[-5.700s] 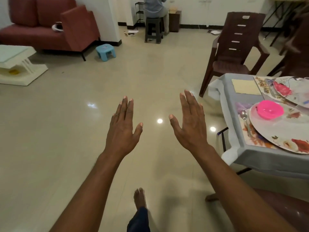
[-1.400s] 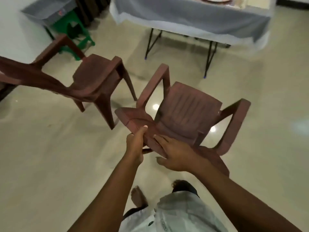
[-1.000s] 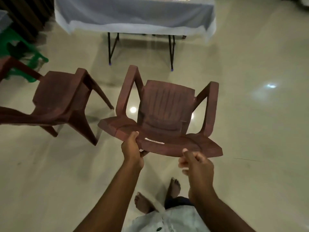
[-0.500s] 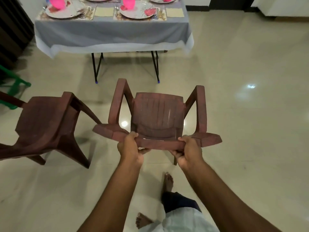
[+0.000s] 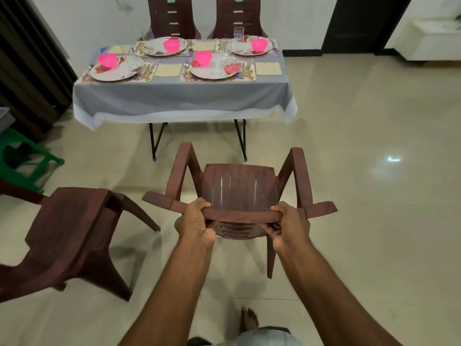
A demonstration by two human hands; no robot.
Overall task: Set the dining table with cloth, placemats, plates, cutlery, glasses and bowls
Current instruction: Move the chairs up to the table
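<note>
Brown chair (image 5: 239, 188) in both curled hands

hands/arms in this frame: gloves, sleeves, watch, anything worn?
Nothing worn. Left hand and right hand are bare: no gloves, rings or markings visible. Both forearms are bare down to the frame's bottom edge, with no sleeves, watch, bands or cables. Five-fingered human hands; nails short where they show.

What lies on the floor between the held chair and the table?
Nothing: the head view shows bare floor between the chair and the table.
</note>
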